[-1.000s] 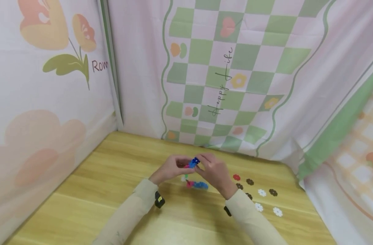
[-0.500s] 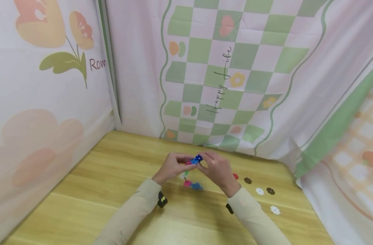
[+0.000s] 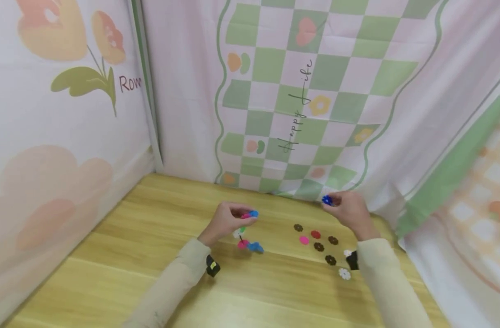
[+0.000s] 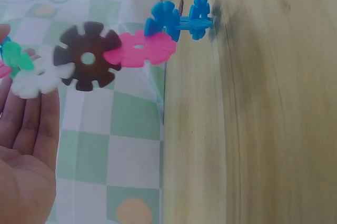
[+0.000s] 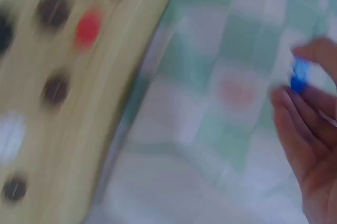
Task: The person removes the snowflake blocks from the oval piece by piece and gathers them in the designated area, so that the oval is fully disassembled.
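Note:
My left hand (image 3: 223, 223) grips one end of a chain of flower-shaped interlocking discs, with pink and light blue pieces at its fingertips. In the left wrist view the chain runs on through a green disc (image 4: 18, 59), a white disc (image 4: 36, 84), a brown disc (image 4: 68, 58) and a pink disc (image 4: 126, 52) to light blue pieces (image 4: 199, 21) at its lower end, close over the table. Apart from it, toward the back right, my right hand (image 3: 353, 213) pinches a dark blue flower disc (image 3: 327, 200) between thumb and fingers. The right wrist view is blurred.
Several loose flower discs lie on the wooden table (image 3: 151, 273) at the right: brown (image 3: 330, 260), red (image 3: 316, 234), pink (image 3: 304, 240) and white (image 3: 344, 274). A checkered curtain (image 3: 270, 125) hangs along the table's back edge.
My right hand has moved away to the right with the dark blue disc, which was at the chain's end before. The left hand still holds the chain. Loose discs formerly covered now show.

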`<action>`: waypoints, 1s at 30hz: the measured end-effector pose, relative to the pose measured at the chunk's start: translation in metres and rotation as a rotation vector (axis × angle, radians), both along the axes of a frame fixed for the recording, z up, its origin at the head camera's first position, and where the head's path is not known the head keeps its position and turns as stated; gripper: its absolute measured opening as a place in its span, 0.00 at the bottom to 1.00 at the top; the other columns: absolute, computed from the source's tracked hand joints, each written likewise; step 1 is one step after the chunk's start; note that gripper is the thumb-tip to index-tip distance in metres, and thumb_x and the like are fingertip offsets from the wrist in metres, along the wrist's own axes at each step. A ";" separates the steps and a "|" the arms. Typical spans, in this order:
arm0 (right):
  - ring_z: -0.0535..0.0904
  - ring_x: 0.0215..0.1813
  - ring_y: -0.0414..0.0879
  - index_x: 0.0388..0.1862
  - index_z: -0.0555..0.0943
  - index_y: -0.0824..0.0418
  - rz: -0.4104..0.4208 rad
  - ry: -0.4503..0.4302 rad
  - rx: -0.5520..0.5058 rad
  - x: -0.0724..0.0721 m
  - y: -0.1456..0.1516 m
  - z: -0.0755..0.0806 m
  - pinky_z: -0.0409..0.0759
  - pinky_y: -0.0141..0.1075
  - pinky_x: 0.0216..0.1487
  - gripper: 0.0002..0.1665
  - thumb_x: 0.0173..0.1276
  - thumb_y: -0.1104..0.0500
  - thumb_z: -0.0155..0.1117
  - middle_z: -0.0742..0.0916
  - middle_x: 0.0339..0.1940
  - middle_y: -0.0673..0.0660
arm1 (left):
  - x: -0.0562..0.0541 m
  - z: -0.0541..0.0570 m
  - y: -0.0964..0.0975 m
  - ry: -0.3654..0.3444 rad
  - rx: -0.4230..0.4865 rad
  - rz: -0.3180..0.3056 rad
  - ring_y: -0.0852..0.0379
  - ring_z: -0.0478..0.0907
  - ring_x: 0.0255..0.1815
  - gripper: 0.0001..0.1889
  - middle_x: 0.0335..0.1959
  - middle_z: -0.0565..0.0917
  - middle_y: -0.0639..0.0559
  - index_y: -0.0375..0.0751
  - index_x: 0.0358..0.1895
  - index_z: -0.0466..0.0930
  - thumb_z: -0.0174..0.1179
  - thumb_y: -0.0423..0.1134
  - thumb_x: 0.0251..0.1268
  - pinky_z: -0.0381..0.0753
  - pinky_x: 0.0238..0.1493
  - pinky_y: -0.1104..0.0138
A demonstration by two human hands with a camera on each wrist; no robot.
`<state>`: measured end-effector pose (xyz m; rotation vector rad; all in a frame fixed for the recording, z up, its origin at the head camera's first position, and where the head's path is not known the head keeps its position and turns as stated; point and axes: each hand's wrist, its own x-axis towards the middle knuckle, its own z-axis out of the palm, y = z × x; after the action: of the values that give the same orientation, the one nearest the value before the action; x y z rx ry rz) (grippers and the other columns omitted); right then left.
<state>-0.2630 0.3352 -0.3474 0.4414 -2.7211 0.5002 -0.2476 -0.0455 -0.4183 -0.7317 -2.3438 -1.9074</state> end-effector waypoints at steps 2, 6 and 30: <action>0.88 0.33 0.51 0.45 0.90 0.69 0.011 -0.147 0.017 -0.004 0.028 -0.003 0.90 0.45 0.38 0.16 0.64 0.58 0.77 0.92 0.33 0.63 | -0.001 0.001 -0.003 0.012 -0.002 0.004 0.60 0.85 0.33 0.13 0.37 0.92 0.46 0.40 0.49 0.92 0.77 0.40 0.63 0.86 0.37 0.72; 0.88 0.34 0.49 0.40 0.89 0.69 0.045 -0.329 0.055 -0.002 0.072 -0.014 0.91 0.43 0.38 0.13 0.63 0.60 0.78 0.92 0.34 0.62 | -0.002 0.003 -0.006 0.030 -0.008 0.001 0.60 0.86 0.34 0.14 0.38 0.93 0.46 0.40 0.49 0.92 0.78 0.40 0.62 0.87 0.38 0.72; 0.83 0.29 0.40 0.38 0.90 0.66 0.080 -0.361 0.158 0.005 0.114 -0.091 0.87 0.36 0.33 0.14 0.63 0.55 0.79 0.92 0.29 0.54 | -0.001 0.000 -0.017 0.098 -0.036 -0.051 0.59 0.87 0.39 0.16 0.43 0.93 0.48 0.42 0.52 0.91 0.78 0.40 0.63 0.89 0.44 0.69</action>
<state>-0.2578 0.4492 -0.4379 0.5487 -3.1157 0.4213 -0.2489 -0.0623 -0.4185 -0.8750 -2.3290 -1.8080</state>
